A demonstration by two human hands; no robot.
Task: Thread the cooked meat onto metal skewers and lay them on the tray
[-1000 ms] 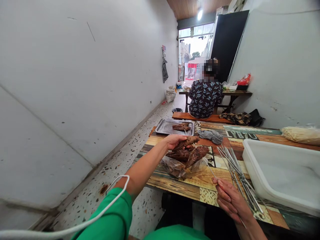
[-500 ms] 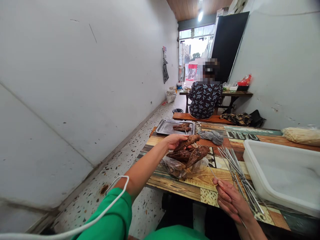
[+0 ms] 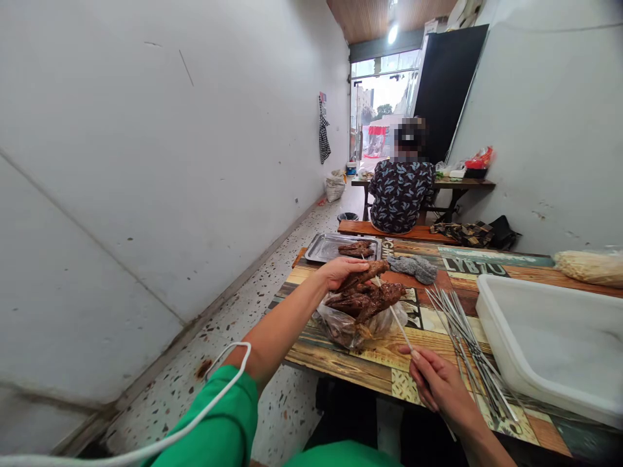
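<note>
My left hand (image 3: pixel 343 272) is closed on a long piece of dark brown meat (image 3: pixel 365 275), held above the plastic bag. My right hand (image 3: pixel 435 376) grips a thin metal skewer (image 3: pixel 402 327), which slants up and left to the held piece. A thin tip shows just beyond that meat; whether it pierces the piece or passes beside it I cannot tell. Below lies a clear plastic bag (image 3: pixel 335 327) with more glossy brown meat (image 3: pixel 372 301) heaped in it. A bundle of loose metal skewers (image 3: pixel 472 353) lies on the table right of the bag.
Behind the bag are a metal tray (image 3: pixel 318 248) with skewered-looking meat and a grey cloth (image 3: pixel 413 268). A white plastic tub (image 3: pixel 501 337) stands at right, near a bag of pale strands (image 3: pixel 588 267). A person (image 3: pixel 402 194) sits ahead on a bench (image 3: pixel 355 228).
My right hand has moved left and slightly forward, pushing the skewer up to the meat in my left hand. The left hand stays nearly in place.
</note>
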